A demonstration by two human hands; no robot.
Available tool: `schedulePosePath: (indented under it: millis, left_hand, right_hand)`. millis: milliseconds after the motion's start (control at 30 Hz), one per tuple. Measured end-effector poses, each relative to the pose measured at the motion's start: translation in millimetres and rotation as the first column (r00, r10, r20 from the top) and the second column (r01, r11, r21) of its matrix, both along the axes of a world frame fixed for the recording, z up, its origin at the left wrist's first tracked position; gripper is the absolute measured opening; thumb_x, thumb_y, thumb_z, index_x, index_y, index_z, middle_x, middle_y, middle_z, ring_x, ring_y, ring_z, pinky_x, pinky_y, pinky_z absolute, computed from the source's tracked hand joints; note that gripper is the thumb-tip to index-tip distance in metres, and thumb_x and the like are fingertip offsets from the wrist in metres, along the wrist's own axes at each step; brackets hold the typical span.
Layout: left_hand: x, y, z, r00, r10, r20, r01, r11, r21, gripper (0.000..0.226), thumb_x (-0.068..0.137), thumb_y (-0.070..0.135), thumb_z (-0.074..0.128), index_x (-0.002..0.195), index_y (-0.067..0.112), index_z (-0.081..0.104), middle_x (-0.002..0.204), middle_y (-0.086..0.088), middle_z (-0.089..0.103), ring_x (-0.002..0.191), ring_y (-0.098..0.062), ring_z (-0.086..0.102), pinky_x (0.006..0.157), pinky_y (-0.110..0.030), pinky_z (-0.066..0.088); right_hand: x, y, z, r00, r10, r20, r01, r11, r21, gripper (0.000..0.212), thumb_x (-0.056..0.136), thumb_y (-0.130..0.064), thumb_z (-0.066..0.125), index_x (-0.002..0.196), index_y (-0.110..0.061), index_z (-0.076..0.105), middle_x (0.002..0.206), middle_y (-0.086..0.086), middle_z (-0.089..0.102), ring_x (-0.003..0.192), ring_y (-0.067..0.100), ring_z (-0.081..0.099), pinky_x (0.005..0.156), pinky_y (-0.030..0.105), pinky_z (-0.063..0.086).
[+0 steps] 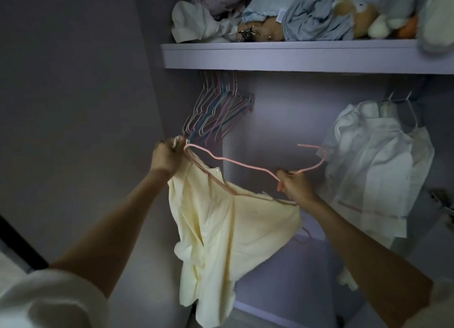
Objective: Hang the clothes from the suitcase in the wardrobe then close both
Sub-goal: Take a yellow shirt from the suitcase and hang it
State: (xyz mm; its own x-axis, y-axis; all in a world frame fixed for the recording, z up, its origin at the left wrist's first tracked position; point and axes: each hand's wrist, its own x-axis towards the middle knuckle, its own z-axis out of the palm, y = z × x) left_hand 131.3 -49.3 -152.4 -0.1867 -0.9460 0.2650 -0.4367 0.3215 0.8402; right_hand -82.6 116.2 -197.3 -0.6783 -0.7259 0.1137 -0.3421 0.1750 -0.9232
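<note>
At frame centre, a pale yellow garment (228, 231) is being held on a pink hanger (245, 164). Its upper corner is being pinched by the left hand (167, 155), while the hanger's neck is being gripped by the right hand (293, 184), below the wardrobe shelf (282, 56).

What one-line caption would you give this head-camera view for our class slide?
Left hand and right hand fit a pale yellow fabric garment onto a pink wire hanger inside a lilac wardrobe.

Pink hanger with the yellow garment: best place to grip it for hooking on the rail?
Probably the neck just under the hook of the pink hanger, from below, where the right hand pinches it now. The hook end points up and free; the yellow garment covers the lower bar.
</note>
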Motion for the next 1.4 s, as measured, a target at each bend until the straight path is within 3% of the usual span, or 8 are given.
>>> schedulePosePath:
  millis: [133, 300, 500, 633, 900, 1033, 1200, 1400]
  left_hand:
    - [8, 4, 1, 0.966, 0.105, 0.237, -0.089, 0.993, -0.078, 0.049, 0.099, 0.039, 0.034, 0.116, 0.003, 0.061, 0.126, -0.028, 0.044, 0.113, -0.044, 0.049, 0.097, -0.037, 0.038]
    - [15, 2, 1, 0.926, 0.052, 0.375, -0.044, 0.999, -0.028, 0.051, 0.098, 0.043, 0.033, 0.116, 0.004, 0.060, 0.121, -0.025, 0.057, 0.113, -0.041, 0.053, 0.092, -0.039, 0.042]
    - [20, 6, -7, 0.997, -0.060, -0.049, 0.073, 0.936, 0.344, 0.044, 0.095, 0.044, 0.044, 0.108, 0.004, 0.058, 0.094, -0.014, 0.058, 0.081, -0.031, 0.062, 0.076, -0.048, 0.055]
    - [20, 10, -11, 0.948, 0.011, -0.319, 0.137, 0.888, 0.439, 0.031, 0.096, 0.038, 0.047, 0.102, 0.008, 0.055, 0.080, -0.007, 0.057, 0.069, -0.018, 0.057, 0.068, -0.038, 0.051]
    - [26, 11, -8, 0.933, -0.062, -0.355, 0.121, 0.982, 0.148, 0.034, 0.095, 0.032, 0.051, 0.068, 0.012, 0.058, 0.061, 0.003, 0.058, 0.059, -0.005, 0.056, 0.052, -0.013, 0.044]
    - [31, 10, 3, 0.923, -0.225, -0.312, 0.252, 0.966, 0.049, 0.026, 0.094, 0.029, 0.052, 0.085, 0.006, 0.061, 0.066, 0.004, 0.061, 0.063, -0.005, 0.055, 0.054, -0.011, 0.045]
    - [24, 14, 7, 0.915, -0.387, 0.113, 0.392, 0.919, -0.028, 0.032, 0.094, 0.029, 0.050, 0.099, 0.005, 0.071, 0.075, -0.001, 0.066, 0.056, 0.007, 0.056, 0.059, -0.007, 0.044]
    - [14, 29, 12, 0.879, -0.470, 0.075, 0.471, 0.882, 0.002, 0.028, 0.094, 0.027, 0.050, 0.098, 0.008, 0.070, 0.072, 0.004, 0.063, 0.054, 0.009, 0.055, 0.057, -0.011, 0.047]
  right_hand:
    - [-5, -4, -3, 0.990, -0.080, 0.119, 0.090, 0.993, -0.082, 0.047, 0.089, -0.001, 0.045, 0.042, -0.007, 0.046, 0.019, -0.001, 0.033, 0.021, 0.006, 0.035, 0.032, 0.009, 0.025]
    - [-12, -4, -11, 0.988, -0.088, 0.126, 0.095, 0.994, -0.051, 0.046, 0.089, 0.000, 0.046, 0.043, -0.008, 0.046, 0.019, -0.003, 0.035, 0.022, 0.004, 0.037, 0.032, 0.007, 0.027]
    - [-16, -6, -22, 0.997, -0.078, 0.026, 0.076, 0.994, 0.081, 0.062, 0.085, -0.006, 0.051, 0.024, -0.013, 0.047, 0.021, -0.004, 0.039, 0.025, 0.003, 0.041, 0.050, 0.024, 0.032]
    - [-10, -4, -17, 0.997, -0.049, -0.064, 0.055, 0.994, 0.093, 0.048, 0.086, -0.007, 0.050, 0.038, -0.012, 0.049, 0.023, -0.006, 0.041, 0.030, 0.001, 0.045, 0.051, 0.024, 0.032]
    - [-1, 1, -5, 0.969, 0.053, -0.242, -0.008, 0.983, 0.182, 0.039, 0.085, -0.009, 0.051, 0.046, -0.001, 0.050, 0.030, -0.001, 0.045, 0.030, 0.001, 0.044, 0.044, 0.016, 0.034]
    - [3, 3, -5, 0.983, 0.006, -0.181, 0.018, 0.991, 0.130, 0.039, 0.085, -0.007, 0.051, 0.047, -0.003, 0.051, 0.028, -0.001, 0.044, 0.027, 0.001, 0.042, 0.035, 0.011, 0.030]
    - [9, -7, 12, 0.991, 0.045, -0.126, -0.045, 0.999, 0.004, 0.045, 0.087, -0.004, 0.048, 0.043, -0.007, 0.048, 0.024, -0.006, 0.041, 0.027, 0.001, 0.041, 0.037, 0.008, 0.030]
    - [17, -10, -1, 0.986, 0.081, -0.147, -0.069, 0.994, 0.086, 0.049, 0.087, -0.004, 0.048, 0.038, -0.012, 0.049, 0.024, -0.003, 0.041, 0.028, 0.001, 0.044, 0.040, 0.007, 0.032]
